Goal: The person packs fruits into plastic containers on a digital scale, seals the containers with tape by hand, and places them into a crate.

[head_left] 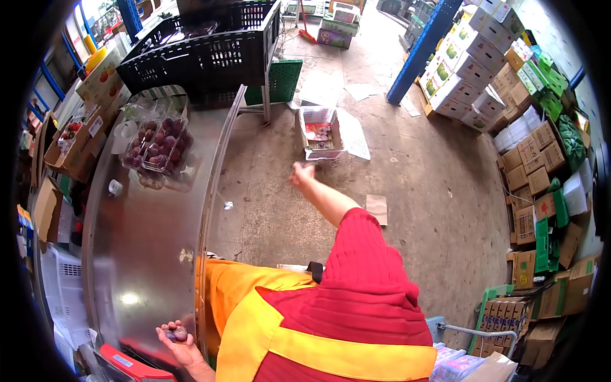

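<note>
My left hand (180,344), low over the near end of the steel table (146,254), is cupped palm up around a few plums (177,333). Beyond the table edge, my right arm reaches forward over the floor. At its end my right hand (302,174) has curled fingers; what they hold, if anything, is too small to make out. Just past that hand an open cardboard box (324,154) sits on the floor, with some small round fruit and red printed paper inside. Clear plastic punnets (159,148) of dark plums stand at the table's far end.
A black plastic crate (197,57) stands beyond the punnets. A white roll (115,187) lies on the table. Flat cardboard (377,209) lies on the floor by my right arm. Stacked cartons (461,70) and a blue post (420,54) stand at right. A red device (130,366) is beside my left hand.
</note>
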Demonstrator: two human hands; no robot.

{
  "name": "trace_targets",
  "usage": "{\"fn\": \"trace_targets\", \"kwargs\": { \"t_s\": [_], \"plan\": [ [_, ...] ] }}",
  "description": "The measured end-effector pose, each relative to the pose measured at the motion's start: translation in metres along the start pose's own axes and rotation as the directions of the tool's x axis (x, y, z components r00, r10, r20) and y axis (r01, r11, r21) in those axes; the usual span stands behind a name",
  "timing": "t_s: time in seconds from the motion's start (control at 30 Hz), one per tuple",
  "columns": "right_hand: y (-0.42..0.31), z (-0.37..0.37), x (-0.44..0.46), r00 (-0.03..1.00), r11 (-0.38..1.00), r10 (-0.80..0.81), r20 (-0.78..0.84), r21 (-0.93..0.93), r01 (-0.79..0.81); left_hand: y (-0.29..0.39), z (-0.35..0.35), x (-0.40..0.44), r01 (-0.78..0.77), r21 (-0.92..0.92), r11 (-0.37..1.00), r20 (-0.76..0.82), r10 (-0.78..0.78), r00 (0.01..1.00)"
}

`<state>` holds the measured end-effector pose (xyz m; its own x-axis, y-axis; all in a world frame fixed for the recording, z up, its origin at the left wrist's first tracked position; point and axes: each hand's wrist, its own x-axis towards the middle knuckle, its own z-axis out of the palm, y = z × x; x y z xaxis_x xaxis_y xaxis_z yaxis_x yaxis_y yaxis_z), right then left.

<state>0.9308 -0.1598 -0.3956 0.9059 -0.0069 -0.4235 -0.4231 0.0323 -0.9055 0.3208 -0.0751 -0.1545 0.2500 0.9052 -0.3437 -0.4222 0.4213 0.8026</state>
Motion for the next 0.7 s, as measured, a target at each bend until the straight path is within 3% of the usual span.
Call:
{"fn": "trace_targets", "kwargs": {
  "t_s": [0.03, 0.1, 0.17, 0.27, 0.3, 0.37, 0.43, 0.5, 0.53, 0.57, 0.63, 0.67, 0.7],
  "plan": [
    [-0.038, -0.001, 0.012, 0.995, 0.997, -0.003, -0.104, -0.077, -0.005, 0.001, 0.003, -0.001, 0.014, 0.009, 1.0, 0.003, -0.014, 1.0],
    [-0.082, 0.011, 0.031, 0.97, 0.971, 0.22, -0.1, -0.071, -0.227, 0.006, 0.01, -0.005, 0.038, 0.031, 0.999, 0.008, -0.038, 0.999],
    [-0.067, 0.043, 0.013, 0.998, 0.998, 0.049, 0.028, -0.042, -0.047, 0.01, 0.023, -0.009, 0.038, 0.046, 0.998, 0.006, -0.039, 0.999],
    [-0.04, 0.065, -0.08, 0.862, 0.992, 0.036, 0.505, -0.121, 0.03, 0.013, 0.038, -0.012, 0.044, 0.035, 0.998, 0.053, -0.046, 0.998],
    [-0.026, 0.066, -0.118, 0.727, 0.967, 0.075, 0.683, -0.227, 0.114, 0.015, 0.039, -0.012, 0.044, 0.026, 0.999, 0.076, -0.045, 0.996],
    [-0.016, 0.06, -0.199, 0.325, 0.869, 0.388, 0.862, -0.46, 0.182, 0.017, 0.037, -0.012, 0.045, 0.004, 0.999, 0.138, -0.045, 0.989],
    [-0.044, 0.052, -0.276, -0.126, 0.82, 0.432, 0.893, -0.331, 0.467, 0.022, 0.043, -0.014, 0.062, 0.0, 0.998, 0.164, -0.062, 0.985],
    [-0.076, 0.054, -0.335, -0.479, 0.853, 0.407, 0.778, -0.135, 0.504, 0.024, 0.041, -0.015, -0.01, 0.068, 0.998, 0.143, 0.0, 0.99],
    [-0.084, 0.059, -0.355, -0.545, 0.885, 0.383, 0.746, -0.127, 0.448, 0.027, 0.045, -0.018, -0.066, 0.05, 0.997, 0.227, 0.053, 0.973],
    [-0.091, 0.066, -0.375, -0.649, 0.918, 0.353, 0.674, -0.116, 0.38, 0.031, 0.049, -0.026, -0.104, 0.093, 0.99, 0.18, 0.087, 0.98],
    [-0.092, 0.079, -0.412, -0.652, 0.967, 0.212, 0.728, -0.062, 0.246, 0.044, 0.062, -0.039, -0.191, 0.164, 0.968, 0.138, 0.169, 0.976],
    [-0.094, 0.085, -0.431, -0.621, 0.97, 0.237, 0.747, -0.147, 0.194, 0.049, 0.064, -0.045, -0.258, 0.169, 0.951, 0.103, 0.243, 0.965],
    [-0.089, 0.088, -0.447, -0.607, 0.976, 0.218, 0.765, -0.17, 0.137, 0.056, 0.059, -0.052, -0.295, 0.299, 0.907, 0.067, 0.289, 0.955]
  ]
}}
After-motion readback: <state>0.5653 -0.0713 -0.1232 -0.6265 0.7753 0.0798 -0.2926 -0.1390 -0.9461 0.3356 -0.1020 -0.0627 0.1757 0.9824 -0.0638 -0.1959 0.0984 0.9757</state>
